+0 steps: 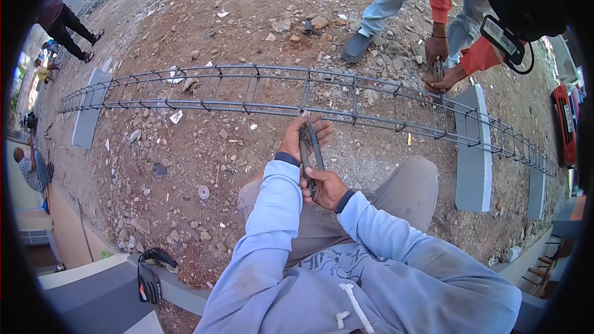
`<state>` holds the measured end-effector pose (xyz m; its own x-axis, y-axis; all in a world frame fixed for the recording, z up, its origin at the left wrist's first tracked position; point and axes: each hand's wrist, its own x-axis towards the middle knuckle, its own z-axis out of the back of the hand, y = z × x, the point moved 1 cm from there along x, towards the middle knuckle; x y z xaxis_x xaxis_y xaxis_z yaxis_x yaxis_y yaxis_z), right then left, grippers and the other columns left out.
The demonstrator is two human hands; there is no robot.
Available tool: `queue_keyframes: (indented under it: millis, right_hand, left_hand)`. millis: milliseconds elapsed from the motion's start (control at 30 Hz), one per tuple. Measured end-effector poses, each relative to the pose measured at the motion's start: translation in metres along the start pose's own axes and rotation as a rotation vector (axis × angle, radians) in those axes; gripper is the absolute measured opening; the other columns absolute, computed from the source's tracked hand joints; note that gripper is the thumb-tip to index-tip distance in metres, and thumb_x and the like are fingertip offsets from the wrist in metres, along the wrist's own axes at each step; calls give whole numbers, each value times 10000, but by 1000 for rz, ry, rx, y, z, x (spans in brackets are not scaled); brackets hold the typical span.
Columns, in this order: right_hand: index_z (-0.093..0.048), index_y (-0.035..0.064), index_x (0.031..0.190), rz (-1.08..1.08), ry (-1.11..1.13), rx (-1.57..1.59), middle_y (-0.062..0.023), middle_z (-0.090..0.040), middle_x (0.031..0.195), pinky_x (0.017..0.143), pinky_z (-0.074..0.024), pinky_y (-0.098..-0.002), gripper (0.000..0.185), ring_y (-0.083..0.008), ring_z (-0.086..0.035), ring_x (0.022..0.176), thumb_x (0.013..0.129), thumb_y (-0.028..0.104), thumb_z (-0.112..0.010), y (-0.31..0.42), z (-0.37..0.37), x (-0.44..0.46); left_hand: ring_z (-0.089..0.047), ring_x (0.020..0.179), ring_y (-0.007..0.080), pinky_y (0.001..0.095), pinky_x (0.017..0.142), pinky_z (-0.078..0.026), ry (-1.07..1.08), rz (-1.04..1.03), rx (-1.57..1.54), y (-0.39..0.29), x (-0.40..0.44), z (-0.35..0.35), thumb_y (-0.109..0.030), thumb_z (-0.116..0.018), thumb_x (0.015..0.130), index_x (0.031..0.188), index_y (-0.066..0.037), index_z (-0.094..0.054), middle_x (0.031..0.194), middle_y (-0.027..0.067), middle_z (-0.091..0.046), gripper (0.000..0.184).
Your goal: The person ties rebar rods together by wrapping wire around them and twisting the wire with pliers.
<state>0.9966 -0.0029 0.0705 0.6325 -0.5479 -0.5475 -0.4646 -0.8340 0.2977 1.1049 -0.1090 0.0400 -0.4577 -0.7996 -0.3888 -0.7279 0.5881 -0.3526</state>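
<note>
Dark metal pincers (314, 146) extend from my lap to the near long bar of a steel rebar cage (356, 100). Their jaws touch the bar beside a cross stirrup. My left hand (291, 139) is palm up around the upper part of the pincers, its fingers partly stretched behind them and its thumb near the jaws. Lower down, my right hand (329, 187) is closed around the handle ends. Whether wire sits in the jaws is too small to tell. The cage rests on grey blocks, one at left (91, 114) and one at right (473, 167).
A co-worker's hands (440, 77) hold a tool at the cage's far side, right of me; their shoe (357, 47) is close behind the cage. Stones and scraps cover the dirt ground (204, 167). A black strap (150, 278) lies on a ledge at lower left. A red vehicle (564, 124) stands far right.
</note>
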Motion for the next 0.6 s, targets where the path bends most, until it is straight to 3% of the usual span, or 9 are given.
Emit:
queue_keyframes:
  millis: [100, 133, 200, 300, 333, 400, 500, 533, 600]
  right_hand:
    - [-545, 43, 979, -43, -68, -228, -56, -584, 767, 557, -503, -331, 320, -184, -595, 635, 861, 337, -588, 14, 8, -5]
    - [-539, 32, 977, -71, -167, -377, -64, -585, 771, 542, -508, -333, 370, -189, -606, 642, 835, 363, -623, 20, 3, -9]
    - [-533, -6, 942, -20, -378, -694, -86, -580, 758, 478, -491, -312, 517, -184, -608, 612, 723, 418, -731, 33, -18, -22]
    - [-532, -100, 987, 122, -587, -1125, -216, -635, 804, 657, -515, -361, 635, -280, -649, 709, 672, 418, -720, 34, -13, -14]
    - [-513, -39, 941, 127, -601, -1178, -70, -544, 685, 451, -410, -305, 456, -149, -535, 566, 719, 311, -704, 33, -10, -6]
    - [-513, -40, 944, 37, -598, -1111, -72, -534, 678, 432, -370, -318, 421, -151, -506, 541, 721, 271, -687, 31, -10, 0]
    - [-537, -43, 884, -17, -645, -926, -69, -531, 677, 431, -315, -324, 309, -165, -462, 510, 749, 210, -653, 21, 2, 22]
    - [-541, -46, 864, 3, -653, -836, -67, -532, 678, 437, -320, -321, 294, -166, -464, 512, 758, 207, -648, 15, 4, 26]
    - [-564, -53, 832, 11, -712, -683, -65, -556, 710, 456, -329, -316, 265, -161, -465, 518, 790, 200, -631, 15, -9, 25]
  left_hand:
    - [-616, 709, 203, 374, 655, -536, 198, 28, -114, 8, 17, 29, -305, -495, 924, 1011, -56, -545, 820, 55, -612, 269]
    - [-550, 593, 164, 363, 572, -511, 101, 41, -146, 5, 8, 10, -232, -531, 912, 920, -64, -542, 703, 14, -541, 168]
    - [-556, 586, 164, 357, 551, -511, -115, 71, 83, -1, 7, 3, -233, -542, 905, 898, -61, -533, 683, 21, -540, 172]
    - [-541, 517, 189, 365, 482, -496, -469, 64, 438, -2, 7, -11, -218, -567, 883, 808, -42, -523, 629, 47, -524, 197]
    - [-537, 505, 196, 368, 465, -488, -536, 43, 494, -2, 8, -17, -217, -571, 879, 792, -35, -522, 624, 53, -521, 207]
    - [-537, 483, 226, 391, 425, -449, -623, -41, 617, 4, 19, -12, -225, -579, 864, 722, 5, -531, 636, 97, -544, 274]
    - [-559, 505, 266, 412, 495, -465, -753, -46, 892, 10, 32, 2, -254, -585, 835, 816, 62, -565, 618, 154, -573, 317]
    - [-637, 722, 344, 435, 689, -497, -801, -45, 976, 11, 35, 6, -279, -586, 816, 915, 102, -570, 811, 249, -634, 394]
    - [-601, 920, 376, 435, 825, -456, -882, -43, 1127, 11, 33, -1, -287, -588, 814, 993, 106, -562, 969, 282, -609, 433]
